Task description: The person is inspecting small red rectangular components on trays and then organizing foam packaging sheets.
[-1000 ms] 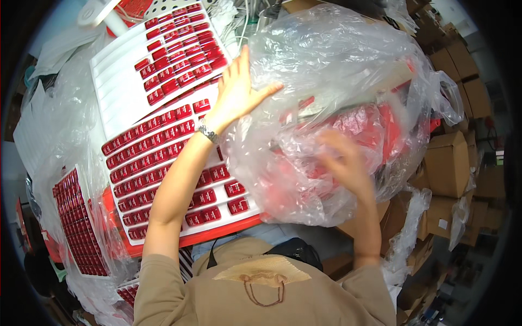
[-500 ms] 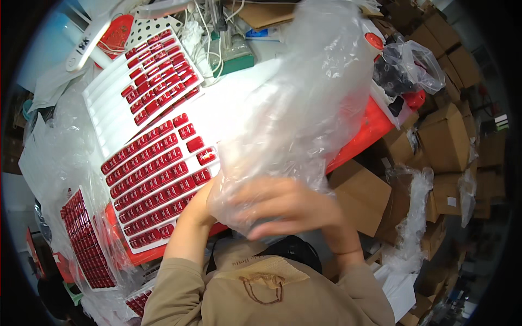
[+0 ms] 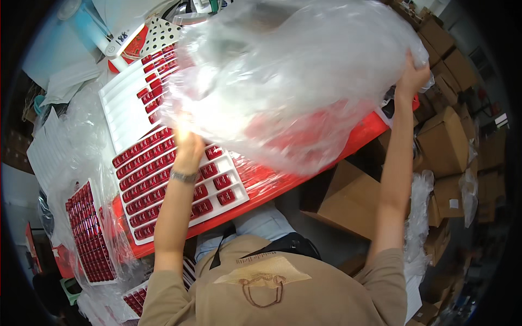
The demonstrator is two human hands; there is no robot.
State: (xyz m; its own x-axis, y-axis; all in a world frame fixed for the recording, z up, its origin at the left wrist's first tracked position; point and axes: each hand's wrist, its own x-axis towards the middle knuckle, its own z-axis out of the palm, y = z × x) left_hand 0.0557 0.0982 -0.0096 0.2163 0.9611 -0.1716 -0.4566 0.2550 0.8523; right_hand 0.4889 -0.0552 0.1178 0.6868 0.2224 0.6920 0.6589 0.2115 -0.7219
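Note:
A large clear plastic bag (image 3: 283,92) is spread wide between my two hands over the table. My left hand (image 3: 189,140) grips its near left edge, the fingertips washed out by glare. At the far right, my right hand (image 3: 414,79) is closed on the bag's other side. Beneath my left forearm lies a white tray (image 3: 237,190) with rows of small glossy red pieces (image 3: 149,183). Behind it, another white tray (image 3: 120,111) holds similar red pieces on its right part; the bag covers some of them.
The table has a red cover (image 3: 359,136) along its near edge. At the left, a further tray of red pieces (image 3: 89,233) lies among loose clear plastic (image 3: 81,146). Cardboard boxes (image 3: 348,201) stand on the right. A white-and-blue device (image 3: 89,27) stands at the back left.
The bag went from bunched and upright to stretched wide across the table. My right hand moved far right and up; my left hand moved up and left over the trays.

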